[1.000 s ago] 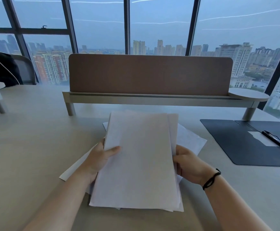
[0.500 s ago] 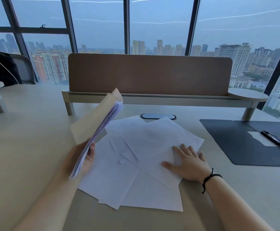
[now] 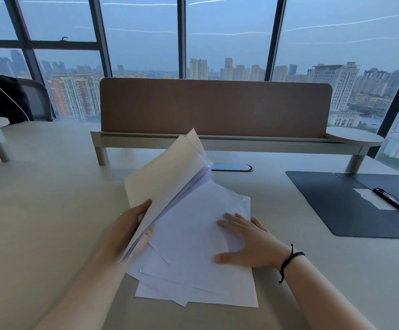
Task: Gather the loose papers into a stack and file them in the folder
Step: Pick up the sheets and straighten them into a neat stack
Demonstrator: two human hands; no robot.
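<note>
Your left hand [image 3: 131, 225] grips the stack [image 3: 167, 186] by its lower edge, tilted up on its side above the desk [image 3: 51, 210]; your right hand [image 3: 246, 241] lies flat with straight fingers on the loose sheets [image 3: 193, 265], pinning them. The step in hand looks like collecting those sheets into the stack; slide them together under your flat palm until their edges roughly meet, then lift them as one; thin paper of this kind likely slips and fans, so square the edges against the desk before you carry anything.

The sheets are white, thin, rectangular and overlap askew; the stack's outer face looks cream and stiffer. The folder [image 3: 350, 203] lies open and flat, dark and matte, well apart to the right, with a black clip [image 3: 390, 197] inside.
</note>
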